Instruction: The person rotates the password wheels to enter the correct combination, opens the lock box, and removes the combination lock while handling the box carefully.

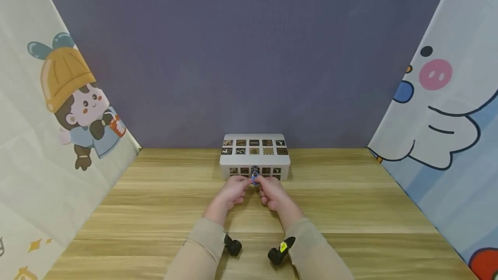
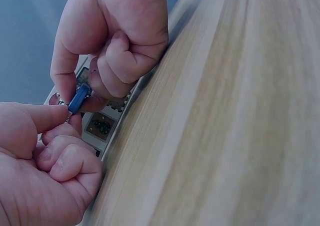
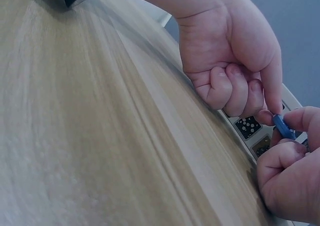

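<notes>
A white box point(image 1: 254, 161) with rows of small dark printed pictures stands against the back wall, its lid down. At the middle of its front hangs a small blue padlock point(image 1: 255, 178), close under the metal latch point(image 1: 254, 169). My left hand point(image 1: 234, 190) pinches the padlock from the left between thumb and forefinger, the other fingers curled in. From the right side my right hand point(image 1: 273, 192) pinches it too, thumb uppermost. In the left wrist view the blue padlock body point(image 2: 78, 98) shows between both hands' fingertips; fingers cover much of the padlock.
The wood-grain table point(image 1: 163, 202) spreads out around the box and both forearms. A dark grey-blue wall point(image 1: 253, 55) rises directly behind the box. Cartoon-printed panels point(image 1: 35, 111) flank the table. Black wrist cameras point(image 1: 233, 246) sit at the sleeves.
</notes>
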`<state>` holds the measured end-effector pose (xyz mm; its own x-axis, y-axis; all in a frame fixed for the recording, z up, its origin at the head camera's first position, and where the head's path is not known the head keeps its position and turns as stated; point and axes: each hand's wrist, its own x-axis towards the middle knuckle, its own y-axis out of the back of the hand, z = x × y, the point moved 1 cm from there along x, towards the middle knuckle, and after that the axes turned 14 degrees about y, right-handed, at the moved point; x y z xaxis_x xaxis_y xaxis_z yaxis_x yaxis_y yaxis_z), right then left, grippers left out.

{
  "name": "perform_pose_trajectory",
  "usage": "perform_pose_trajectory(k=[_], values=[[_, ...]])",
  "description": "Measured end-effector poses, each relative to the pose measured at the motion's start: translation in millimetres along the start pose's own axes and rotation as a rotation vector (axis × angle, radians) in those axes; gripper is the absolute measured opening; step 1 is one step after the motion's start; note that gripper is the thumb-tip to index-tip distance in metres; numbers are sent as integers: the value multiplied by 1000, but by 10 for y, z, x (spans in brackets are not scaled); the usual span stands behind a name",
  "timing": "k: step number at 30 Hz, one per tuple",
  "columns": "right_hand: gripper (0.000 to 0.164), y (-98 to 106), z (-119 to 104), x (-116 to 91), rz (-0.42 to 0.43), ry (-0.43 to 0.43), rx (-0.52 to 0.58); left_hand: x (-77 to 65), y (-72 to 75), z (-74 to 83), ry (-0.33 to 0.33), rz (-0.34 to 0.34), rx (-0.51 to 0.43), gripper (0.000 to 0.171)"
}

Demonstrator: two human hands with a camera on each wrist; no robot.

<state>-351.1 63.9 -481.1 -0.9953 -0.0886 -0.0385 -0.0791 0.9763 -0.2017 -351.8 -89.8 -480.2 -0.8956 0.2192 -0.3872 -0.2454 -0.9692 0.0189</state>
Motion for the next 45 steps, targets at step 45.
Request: perform_pose_trajectory(k=[45], values=[[23, 127, -23, 49, -22, -96, 233, -13, 10, 11, -7, 32, 5, 21]])
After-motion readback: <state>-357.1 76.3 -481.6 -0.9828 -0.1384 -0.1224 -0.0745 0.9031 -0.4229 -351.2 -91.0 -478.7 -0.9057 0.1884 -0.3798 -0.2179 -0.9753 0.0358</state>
